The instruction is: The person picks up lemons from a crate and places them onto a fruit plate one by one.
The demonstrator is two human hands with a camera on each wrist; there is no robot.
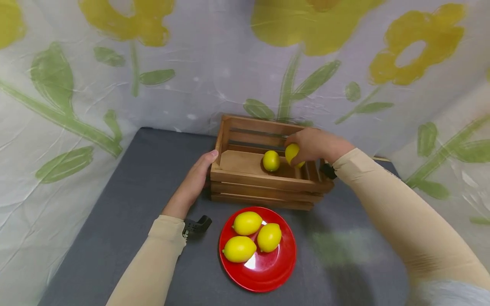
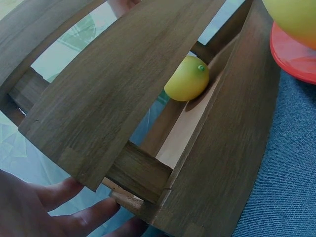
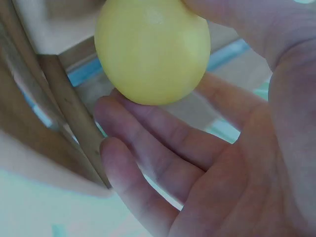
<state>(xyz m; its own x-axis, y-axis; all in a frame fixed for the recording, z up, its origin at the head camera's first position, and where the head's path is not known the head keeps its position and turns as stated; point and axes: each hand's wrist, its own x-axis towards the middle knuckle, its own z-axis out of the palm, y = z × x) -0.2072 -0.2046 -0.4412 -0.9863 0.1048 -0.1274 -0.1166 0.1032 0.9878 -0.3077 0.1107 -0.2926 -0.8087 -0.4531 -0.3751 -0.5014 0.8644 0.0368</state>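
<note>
The right hand pinches a yellow lemon over the right part of a slatted wooden crate. In the right wrist view, the lemon sits between the thumb on one side and the fingers on the other; the lower fingers bend beneath it with gaps between them. Whether this lemon touches the crate's floor cannot be told.

A second lemon lies inside the crate, just left of the held one and apart from the fingers. The left wrist view shows a lemon through the gap between two slats, its stem tip visible.

The left hand rests against the crate's left end, its fingers slightly spread, with the tips at the wood.

In front of the crate, a shiny red plate carries three lemons close together toward its left and far side. Plate and crate stand on a dark grey counter. Behind them hangs a pale sheet printed with yellow flowers and green leaves.
</note>
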